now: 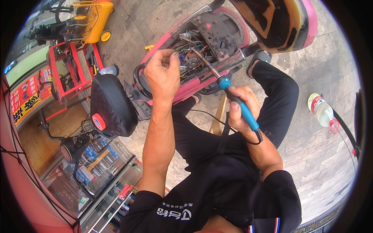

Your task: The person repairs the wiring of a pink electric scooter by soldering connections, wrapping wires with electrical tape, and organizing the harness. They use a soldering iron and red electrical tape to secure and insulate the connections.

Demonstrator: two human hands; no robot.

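My right hand (pixel 245 106) grips a soldering iron (pixel 251 118) by its blue and black handle, a black cord trailing from the end. The iron's metal barrel slants up and left, and its tip lies over a tangle of coloured wires (pixel 186 58). Those wires fill the opened body of a pink electric scooter (pixel 189 88). Just left of the tip, my left hand (pixel 165 72) is closed with thumb and fingertips pinched together over the wires; what it holds is hidden. Part of a dark cover plate (pixel 211 33) sits beside the wiring.
A black seat (pixel 114 105) stands at left, near the scooter's end. The scooter's raised pink-edged seat (pixel 278 23) juts up at top right. Behind are a red metal rack (pixel 72 73) and a yellow air compressor (pixel 97 21). A plastic bottle (pixel 320 108) lies on the paving to the right.
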